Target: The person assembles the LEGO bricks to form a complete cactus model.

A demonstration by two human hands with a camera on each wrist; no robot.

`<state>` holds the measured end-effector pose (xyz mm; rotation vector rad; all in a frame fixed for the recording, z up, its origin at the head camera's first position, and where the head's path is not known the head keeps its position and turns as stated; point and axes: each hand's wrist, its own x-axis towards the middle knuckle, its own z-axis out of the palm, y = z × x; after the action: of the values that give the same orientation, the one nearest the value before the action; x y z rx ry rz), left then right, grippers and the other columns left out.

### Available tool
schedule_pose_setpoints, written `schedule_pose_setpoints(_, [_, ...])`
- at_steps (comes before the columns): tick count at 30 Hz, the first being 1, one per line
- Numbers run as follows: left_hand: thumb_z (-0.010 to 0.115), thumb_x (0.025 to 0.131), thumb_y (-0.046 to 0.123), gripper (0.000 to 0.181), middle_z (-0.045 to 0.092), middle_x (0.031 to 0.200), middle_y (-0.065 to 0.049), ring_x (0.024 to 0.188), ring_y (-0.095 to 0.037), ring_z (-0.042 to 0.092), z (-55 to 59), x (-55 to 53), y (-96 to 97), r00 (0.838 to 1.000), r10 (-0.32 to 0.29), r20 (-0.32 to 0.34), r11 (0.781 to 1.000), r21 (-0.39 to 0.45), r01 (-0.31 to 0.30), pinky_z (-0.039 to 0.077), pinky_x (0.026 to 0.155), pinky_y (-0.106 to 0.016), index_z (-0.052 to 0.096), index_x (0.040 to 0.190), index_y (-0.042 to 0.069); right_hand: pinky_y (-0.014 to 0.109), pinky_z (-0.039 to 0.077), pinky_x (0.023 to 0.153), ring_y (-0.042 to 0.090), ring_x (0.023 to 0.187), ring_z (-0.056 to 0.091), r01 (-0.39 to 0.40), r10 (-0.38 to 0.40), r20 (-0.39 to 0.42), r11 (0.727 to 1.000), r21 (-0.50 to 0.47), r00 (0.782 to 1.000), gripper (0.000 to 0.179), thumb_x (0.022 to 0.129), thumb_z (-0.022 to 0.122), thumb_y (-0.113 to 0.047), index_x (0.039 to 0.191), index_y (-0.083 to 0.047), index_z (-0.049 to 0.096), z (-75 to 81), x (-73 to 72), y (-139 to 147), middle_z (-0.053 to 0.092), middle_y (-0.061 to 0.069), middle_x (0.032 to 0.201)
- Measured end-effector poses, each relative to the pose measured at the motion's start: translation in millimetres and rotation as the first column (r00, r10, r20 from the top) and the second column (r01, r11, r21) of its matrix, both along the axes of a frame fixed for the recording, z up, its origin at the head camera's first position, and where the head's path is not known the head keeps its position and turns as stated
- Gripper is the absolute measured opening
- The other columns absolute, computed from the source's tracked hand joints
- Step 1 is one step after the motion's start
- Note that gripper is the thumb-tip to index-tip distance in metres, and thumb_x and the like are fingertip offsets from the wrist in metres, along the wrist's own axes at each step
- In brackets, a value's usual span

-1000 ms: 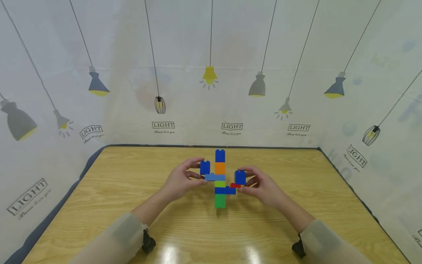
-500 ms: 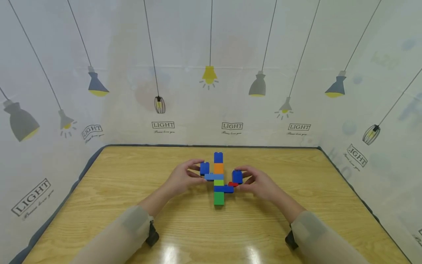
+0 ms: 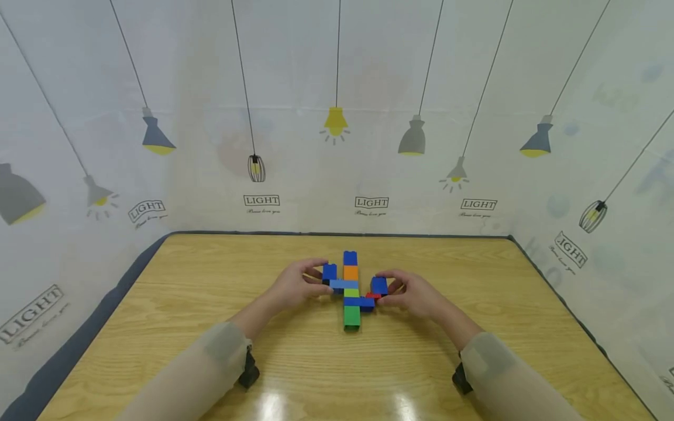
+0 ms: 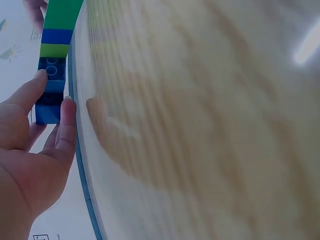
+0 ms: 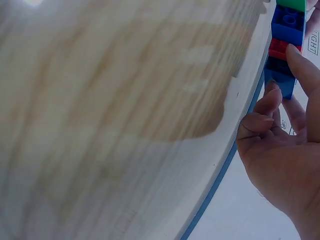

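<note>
A figure of toy building bricks stands out in the middle of the head view. Its column runs from a blue top brick [image 3: 350, 258] through an orange brick [image 3: 350, 273] and a lime brick [image 3: 351, 292] to a green brick [image 3: 351, 316] at the near end. The left hand [image 3: 296, 285] grips the left side arm, a light blue brick [image 3: 337, 285] bearing a dark blue brick [image 3: 329, 272]. With thumb and fingers, the right hand [image 3: 413, 292] holds the right arm, where a red brick [image 3: 373, 296] meets a blue brick [image 3: 379, 285]. Hollow undersides of blue bricks [image 4: 51, 70] show in the left wrist view.
A wooden table [image 3: 253, 368] spreads beneath the hands, with a dark edge at the back. Behind it hangs a pale cloth [image 3: 295, 88] printed with lamps. Each wrist wears a small black camera, such as the left one [image 3: 249, 371].
The brick figure has tipped so that its top end sits lower in the head view and it looks shorter. Both hands moved with it, the right one slightly inward, keeping their grips.
</note>
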<state>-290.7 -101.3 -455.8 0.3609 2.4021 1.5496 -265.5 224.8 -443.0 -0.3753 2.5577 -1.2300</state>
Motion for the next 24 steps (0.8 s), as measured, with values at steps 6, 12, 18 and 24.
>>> schedule_pose_setpoints(6, [0.092, 0.093, 0.024, 0.075, 0.074, 0.133, -0.012, 0.116, -0.025, 0.072, -2.1, 0.0, 0.4, 1.0, -0.002, -0.011, 0.997, -0.078, 0.001, 0.066, 0.092, -0.038, 0.059, 0.159, 0.016, 0.033, 0.061, 0.077, 0.023, 0.098, 0.065, -0.013, 0.012, 0.033, 1.0, 0.027, 0.999, 0.062, 0.098, 0.086, -0.026, 0.153, -0.016, 0.062, -1.7, -0.7, 1.5, 0.07, 0.013, 0.121])
schedule_pose_setpoints(12, [0.091, 0.093, 0.025, 0.067, 0.074, 0.13, -0.011, 0.114, -0.024, 0.071, -3.9, 0.2, -0.6, 1.0, -0.005, 0.0, 0.994, -0.109, 0.005, 0.065, 0.09, -0.038, 0.064, 0.153, 0.015, 0.033, 0.059, 0.077, 0.024, 0.097, 0.064, -0.026, 0.024, 0.046, 0.999, 0.035, 0.999, 0.058, 0.098, 0.086, -0.026, 0.151, -0.016, 0.064, -3.3, -1.2, 1.2, 0.07, 0.012, 0.118])
schedule_pose_setpoints(18, [0.091, 0.093, 0.025, 0.062, 0.073, 0.129, -0.011, 0.112, -0.024, 0.071, -4.7, -0.2, -1.5, 1.0, -0.017, 0.003, 0.995, -0.103, 0.017, 0.065, 0.088, -0.035, 0.066, 0.15, 0.015, 0.033, 0.058, 0.078, 0.024, 0.099, 0.063, -0.025, 0.022, 0.05, 0.998, 0.051, 0.999, 0.059, 0.098, 0.086, -0.026, 0.152, -0.017, 0.064, -4.9, -2.1, 1.6, 0.07, 0.011, 0.118])
schedule_pose_setpoints(24, [0.092, 0.092, 0.021, 0.062, 0.071, 0.128, -0.013, 0.108, -0.024, 0.069, -4.6, 1.9, -1.0, 0.999, -0.017, 0.032, 0.997, -0.073, 0.019, 0.064, 0.078, -0.034, 0.066, 0.148, 0.013, 0.033, 0.057, 0.078, 0.024, 0.103, 0.063, -0.034, 0.031, 0.038, 0.997, 0.065, 0.999, 0.063, 0.099, 0.085, -0.026, 0.156, -0.015, 0.061, -5.9, -2.6, 2.7, 0.069, 0.012, 0.124])
